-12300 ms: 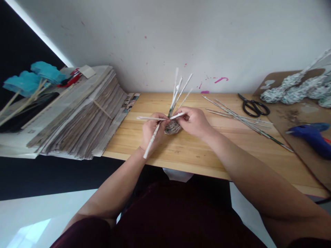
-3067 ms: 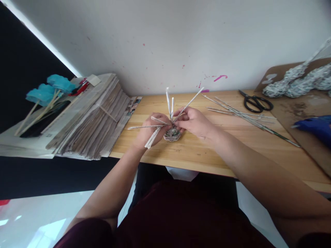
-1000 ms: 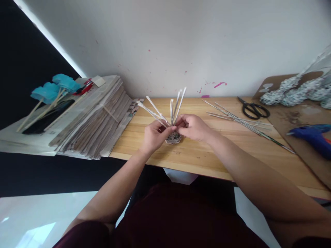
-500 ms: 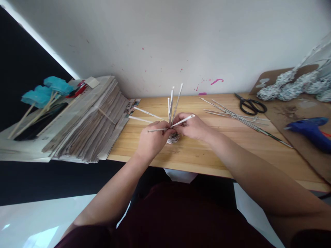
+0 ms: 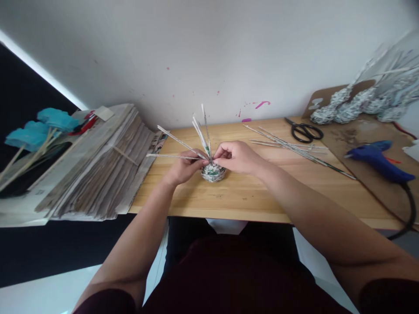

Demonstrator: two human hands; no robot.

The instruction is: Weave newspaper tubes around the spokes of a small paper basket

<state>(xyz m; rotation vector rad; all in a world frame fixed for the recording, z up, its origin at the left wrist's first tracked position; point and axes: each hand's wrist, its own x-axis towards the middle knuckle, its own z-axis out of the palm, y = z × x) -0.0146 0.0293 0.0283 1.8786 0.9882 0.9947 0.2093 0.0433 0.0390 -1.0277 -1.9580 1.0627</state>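
Note:
A small woven cup of rolled newspaper [image 5: 213, 172] stands on the wooden table [image 5: 248, 196] in front of me. Several loose paper tubes [image 5: 183, 145] stick out of its top, some upward, some fanning left. My left hand [image 5: 182, 168] is closed on the tubes at the cup's left rim. My right hand [image 5: 238, 157] is closed in a pinch on the tubes at the rim's right side. Both hands touch the cup from above.
A thick stack of newspapers [image 5: 94, 163] lies at the left, with blue paper flowers on sticks [image 5: 36, 131] beyond it. At the right lie spare paper tubes [image 5: 294, 148], black scissors [image 5: 303, 129], a blue glue gun [image 5: 376, 159] on cardboard, and woven paper pieces [image 5: 353, 104].
The tubes have been shifted: one that pointed right over my right hand now fans left with the others. My hands stay at the cup's rim. The camera has swung slightly right.

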